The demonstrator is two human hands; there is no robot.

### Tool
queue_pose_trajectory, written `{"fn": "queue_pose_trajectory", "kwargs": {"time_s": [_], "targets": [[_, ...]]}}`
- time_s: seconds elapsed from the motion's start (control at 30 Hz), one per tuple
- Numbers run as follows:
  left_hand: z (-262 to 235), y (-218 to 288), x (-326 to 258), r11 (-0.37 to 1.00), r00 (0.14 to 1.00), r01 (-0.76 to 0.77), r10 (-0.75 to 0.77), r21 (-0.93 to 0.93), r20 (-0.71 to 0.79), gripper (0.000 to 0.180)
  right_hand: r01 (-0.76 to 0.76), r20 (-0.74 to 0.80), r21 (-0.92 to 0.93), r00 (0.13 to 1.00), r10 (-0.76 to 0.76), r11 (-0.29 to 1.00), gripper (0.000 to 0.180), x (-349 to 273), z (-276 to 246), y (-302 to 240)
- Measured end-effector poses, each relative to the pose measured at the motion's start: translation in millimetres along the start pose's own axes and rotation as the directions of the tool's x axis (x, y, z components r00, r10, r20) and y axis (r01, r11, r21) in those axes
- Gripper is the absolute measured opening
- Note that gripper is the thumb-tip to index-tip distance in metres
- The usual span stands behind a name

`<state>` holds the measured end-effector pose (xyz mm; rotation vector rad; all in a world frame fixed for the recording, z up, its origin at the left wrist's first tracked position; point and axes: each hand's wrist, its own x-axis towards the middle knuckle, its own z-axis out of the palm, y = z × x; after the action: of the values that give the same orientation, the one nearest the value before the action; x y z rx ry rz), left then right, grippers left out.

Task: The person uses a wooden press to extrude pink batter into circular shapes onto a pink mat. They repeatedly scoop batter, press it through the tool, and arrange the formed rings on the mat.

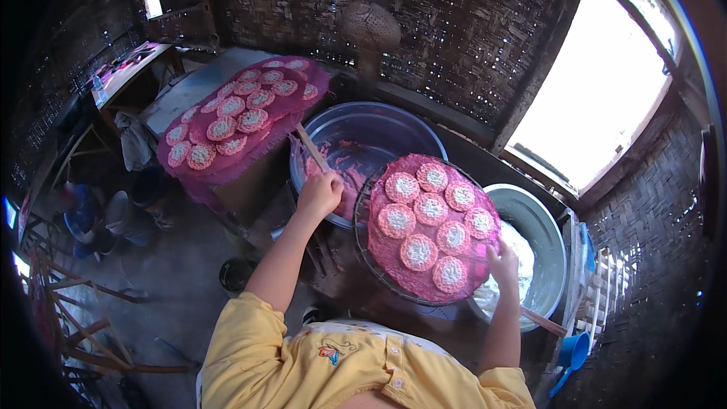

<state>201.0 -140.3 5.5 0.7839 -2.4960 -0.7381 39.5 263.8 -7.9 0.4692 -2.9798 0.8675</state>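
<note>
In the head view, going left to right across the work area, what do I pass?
Pink cloth with round cakes → wooden stick held in the left hand → metal basin of pink batter → round rack of cakes → right hand → basin of white batter.

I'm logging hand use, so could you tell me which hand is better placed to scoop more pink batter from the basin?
Left. The left hand already grips the wooden stick reaching into the basin of pink batter. The right hand rests on the round tray.

Rustic kitchen hut: woven bamboo walls (454,30)
</note>
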Motion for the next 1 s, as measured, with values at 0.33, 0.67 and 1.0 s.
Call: {"fn": "queue_pose_trajectory", "kwargs": {"time_s": [0.33,0.67,1.0], "targets": [[70,45,32,0.985,0.993,0.091,-0.100,0.148,0.061,0.022,0.229,-0.152,0.044,0.963,-0.220,0.972,0.033,-6,-10,-3],[83,51,15,0.975,0.992,-0.036,0.061,0.220,-0.107,0.017,0.177,0.019,0.219,0.983,-0.185,0.960,0.046,8,-10,9],[74,73,0,0.954,0.978,-0.202,0.186,-0.224,-0.091,0.017,0.010,0.228,0.593,0.957,-0.180,0.805,0.060,25,-23,10]]}}
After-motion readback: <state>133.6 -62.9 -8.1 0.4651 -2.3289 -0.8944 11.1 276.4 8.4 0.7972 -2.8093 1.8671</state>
